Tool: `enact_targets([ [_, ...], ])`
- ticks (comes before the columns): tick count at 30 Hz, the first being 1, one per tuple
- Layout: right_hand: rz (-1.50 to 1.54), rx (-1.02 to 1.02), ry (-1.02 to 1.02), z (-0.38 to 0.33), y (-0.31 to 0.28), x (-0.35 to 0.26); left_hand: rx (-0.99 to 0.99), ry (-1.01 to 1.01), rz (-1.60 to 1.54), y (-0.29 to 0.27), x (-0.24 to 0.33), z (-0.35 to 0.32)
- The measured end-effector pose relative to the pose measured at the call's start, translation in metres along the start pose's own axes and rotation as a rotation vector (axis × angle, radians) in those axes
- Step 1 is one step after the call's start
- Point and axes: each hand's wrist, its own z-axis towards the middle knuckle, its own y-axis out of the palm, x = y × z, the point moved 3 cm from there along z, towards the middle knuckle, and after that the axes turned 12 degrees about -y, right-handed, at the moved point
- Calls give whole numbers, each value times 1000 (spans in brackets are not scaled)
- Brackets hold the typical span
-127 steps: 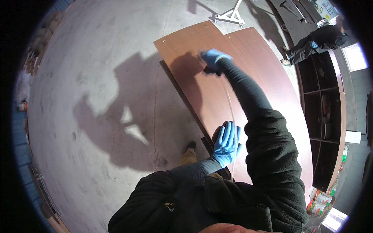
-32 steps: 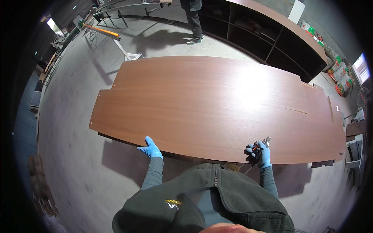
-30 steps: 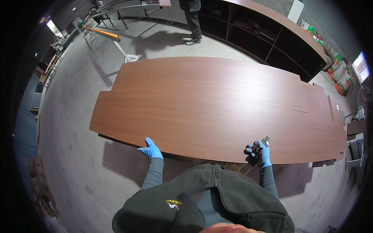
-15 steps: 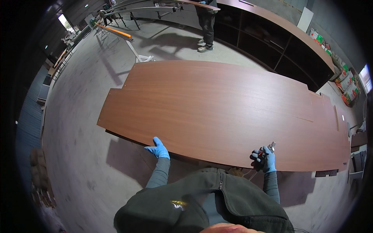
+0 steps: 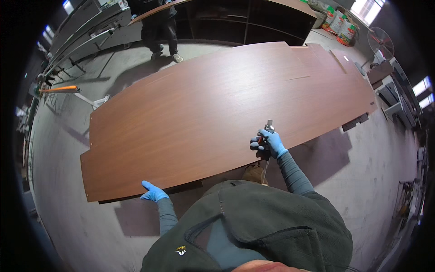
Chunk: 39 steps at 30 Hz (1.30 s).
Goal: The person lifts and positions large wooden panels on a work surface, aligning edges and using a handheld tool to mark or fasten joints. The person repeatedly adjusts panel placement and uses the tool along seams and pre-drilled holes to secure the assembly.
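Observation:
A stack of large brown wood-grain panels (image 5: 181, 131) lies in front of me, with the ends of lower boards showing at both sides. At its near edge on the left is my left hand (image 5: 155, 192) in a blue glove, thumb over the top face and fingers at the edge below. My right hand (image 5: 273, 144), in a blue-and-dark glove, is closed round a small hand-held tool with a silver cylindrical head (image 5: 269, 125). A thin hose or cord (image 5: 266, 172) hangs below that hand. The tool is above the panel near its front edge; its grip is mostly hidden by my fingers.
Beyond the panels stands another person (image 5: 159, 34) in dark trousers. A long dark cabinet (image 5: 217, 27) is behind. Bags (image 5: 346, 31) and a fan (image 5: 380, 41) stand at the far right. An orange bar (image 5: 61, 89) and a white stand (image 5: 93, 100) are at the left.
My view has swung to the right, so the panels appear turned and the fan shows. Both hands keep their holds; the right hand with the tool appears further left and higher.

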Motion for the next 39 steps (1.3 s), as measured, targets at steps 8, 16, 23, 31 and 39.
enact_targets([
  [8, -27, 4, 1, -9, 7, -5, -73, -75, 37, 2, -5, 12],
  [16, -70, -4, 0, -2, 0, -2, 6, -43, 8, 6, -10, 17],
  [23, -22, -23, 14, -5, 1, -3, 43, -37, 43, 3, -7, 13],
  [31, -31, -12, 15, -11, 9, -10, 53, -45, 1, 0, 2, -2],
  [39, -32, -16, 24, -14, 13, -14, 60, -47, 32, 1, -2, 3],
])
